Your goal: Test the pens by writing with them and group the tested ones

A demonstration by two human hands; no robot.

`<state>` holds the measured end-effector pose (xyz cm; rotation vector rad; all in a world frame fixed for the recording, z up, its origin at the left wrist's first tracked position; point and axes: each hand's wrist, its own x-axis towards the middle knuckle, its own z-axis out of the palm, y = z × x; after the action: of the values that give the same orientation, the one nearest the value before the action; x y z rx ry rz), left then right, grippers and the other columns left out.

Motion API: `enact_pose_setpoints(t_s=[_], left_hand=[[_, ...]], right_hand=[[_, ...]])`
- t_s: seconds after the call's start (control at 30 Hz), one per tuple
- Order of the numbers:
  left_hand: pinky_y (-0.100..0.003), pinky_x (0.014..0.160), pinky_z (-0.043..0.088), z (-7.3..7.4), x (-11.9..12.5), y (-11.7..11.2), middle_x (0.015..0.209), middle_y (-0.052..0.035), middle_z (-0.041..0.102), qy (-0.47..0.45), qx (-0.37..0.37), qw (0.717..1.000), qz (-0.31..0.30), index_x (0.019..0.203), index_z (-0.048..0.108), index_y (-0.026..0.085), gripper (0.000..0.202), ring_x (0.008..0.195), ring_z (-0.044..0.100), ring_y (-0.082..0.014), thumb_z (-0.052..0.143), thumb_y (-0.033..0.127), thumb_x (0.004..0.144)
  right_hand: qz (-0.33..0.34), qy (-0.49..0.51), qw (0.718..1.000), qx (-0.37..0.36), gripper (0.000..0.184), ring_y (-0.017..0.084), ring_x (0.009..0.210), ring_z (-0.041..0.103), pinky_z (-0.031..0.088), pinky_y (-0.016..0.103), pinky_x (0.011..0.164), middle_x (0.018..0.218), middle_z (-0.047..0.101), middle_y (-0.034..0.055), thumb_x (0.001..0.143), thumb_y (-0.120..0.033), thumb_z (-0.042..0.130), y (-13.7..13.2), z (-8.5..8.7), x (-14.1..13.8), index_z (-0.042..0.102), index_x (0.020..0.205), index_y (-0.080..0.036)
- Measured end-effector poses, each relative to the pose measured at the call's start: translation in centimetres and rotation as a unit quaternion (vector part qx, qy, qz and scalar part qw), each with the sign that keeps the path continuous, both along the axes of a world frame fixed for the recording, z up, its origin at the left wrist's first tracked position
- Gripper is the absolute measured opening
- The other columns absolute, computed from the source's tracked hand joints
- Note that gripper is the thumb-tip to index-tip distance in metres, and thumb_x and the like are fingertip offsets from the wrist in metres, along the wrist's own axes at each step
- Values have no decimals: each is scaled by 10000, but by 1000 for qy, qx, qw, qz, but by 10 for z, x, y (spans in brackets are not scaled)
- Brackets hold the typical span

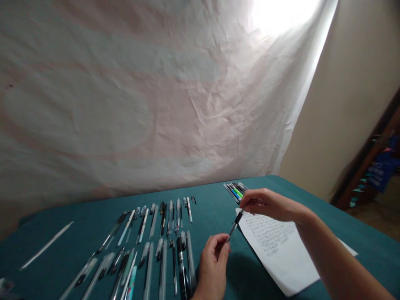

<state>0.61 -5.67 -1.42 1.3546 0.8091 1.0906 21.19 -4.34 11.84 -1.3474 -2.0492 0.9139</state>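
My right hand (265, 204) pinches the upper end of a dark pen (235, 225) that slants down to the left above the teal table (212, 204). My left hand (214, 258) is curled, its fingertips closed round the pen's lower tip. Both hands hold the same pen just left of a white sheet of paper (281, 250) covered in handwriting.
Two rows of several pens (156, 241) lie side by side on the left half of the table. A small bunch of coloured pens (235, 191) sits behind my right hand. A long white stick (46, 246) lies far left. A white cloth (140, 91) hangs behind.
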Motion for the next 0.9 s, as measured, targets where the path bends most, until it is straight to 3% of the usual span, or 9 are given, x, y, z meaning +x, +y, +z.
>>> enact_pose_setpoints(t_s=[0.63,0.9], left_hand=[[-303,772,448,0,1,-2,931,-79,608,9,13,1000,-15,965,595,146,232,843,571,-184,508,298,813],[-308,777,450,-4,1,-1,938,-71,599,-9,-2,1000,-23,970,586,147,238,854,565,-183,504,310,817]], right_hand=[[-9,-42,999,-14,234,129,662,539,419,221,564,758,625,42,807,-343,524,3,-6,3,624,905,-156],[-18,-106,994,24,239,99,580,492,369,193,494,669,588,14,836,-363,489,8,-11,-1,597,817,-150]])
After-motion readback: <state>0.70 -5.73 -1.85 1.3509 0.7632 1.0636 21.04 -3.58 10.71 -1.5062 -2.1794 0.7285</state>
